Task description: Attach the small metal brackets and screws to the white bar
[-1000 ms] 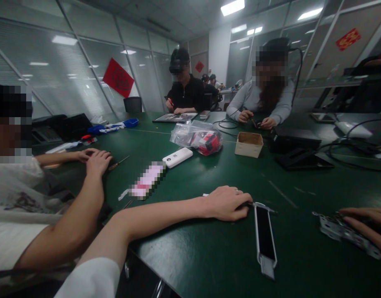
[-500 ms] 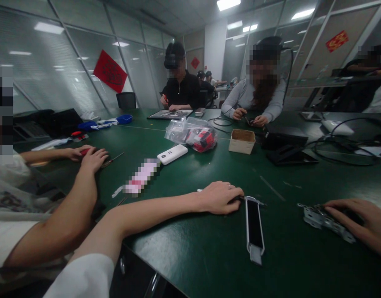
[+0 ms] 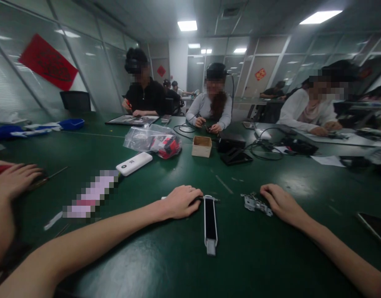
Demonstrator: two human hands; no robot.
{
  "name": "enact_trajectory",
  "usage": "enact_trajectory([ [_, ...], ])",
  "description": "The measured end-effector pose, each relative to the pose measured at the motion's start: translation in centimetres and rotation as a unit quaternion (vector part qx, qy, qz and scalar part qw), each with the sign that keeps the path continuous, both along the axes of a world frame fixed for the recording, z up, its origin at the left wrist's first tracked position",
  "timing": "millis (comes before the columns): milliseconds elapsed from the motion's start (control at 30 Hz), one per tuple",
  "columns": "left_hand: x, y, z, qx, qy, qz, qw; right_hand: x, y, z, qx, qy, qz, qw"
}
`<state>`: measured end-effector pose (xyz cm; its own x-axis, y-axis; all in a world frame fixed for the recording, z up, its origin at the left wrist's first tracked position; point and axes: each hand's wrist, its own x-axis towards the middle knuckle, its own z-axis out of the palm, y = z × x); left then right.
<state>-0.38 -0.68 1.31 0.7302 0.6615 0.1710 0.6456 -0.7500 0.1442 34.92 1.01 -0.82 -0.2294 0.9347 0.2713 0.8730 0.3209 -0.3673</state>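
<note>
My left hand (image 3: 184, 201) rests on the green table with its fingers curled down. A thin dark shaft (image 3: 218, 200) shows beyond its fingertips, across the top of a long narrow black piece in a white frame (image 3: 210, 221); what the fingers hold is hidden. A grey tab (image 3: 210, 247) sticks out of this piece's near end. On the right, my right hand (image 3: 283, 203) lies loosely on the table, fingers bent and apart, with nothing visible in it. Its fingertips are beside a small cluster of grey metal parts (image 3: 257, 205), perhaps touching it.
A white power bank (image 3: 134, 164), a clear bag with red items (image 3: 165, 142) and a small cardboard box (image 3: 201, 147) stand farther back. Black cases and cables (image 3: 237, 156) lie beyond. A co-worker's hand (image 3: 16, 178) is at left. Other people sit across the table.
The view has swung to the right, so everything sits farther left in it. My right forearm and another person at the far right have come into sight. Both hands stay near the same things.
</note>
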Motion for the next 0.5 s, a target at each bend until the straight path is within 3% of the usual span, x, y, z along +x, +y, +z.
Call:
enact_trajectory([
  [233,0.03,-0.06,0.09,-0.009,0.001,0.011,1.0,-0.16,-0.57,0.26,0.002,0.045,-0.027,0.999],
  [500,-0.03,-0.6,0.58,0.009,0.01,0.011,1.0,0.38,-0.24,-0.32,0.023,0.038,-0.008,0.999],
])
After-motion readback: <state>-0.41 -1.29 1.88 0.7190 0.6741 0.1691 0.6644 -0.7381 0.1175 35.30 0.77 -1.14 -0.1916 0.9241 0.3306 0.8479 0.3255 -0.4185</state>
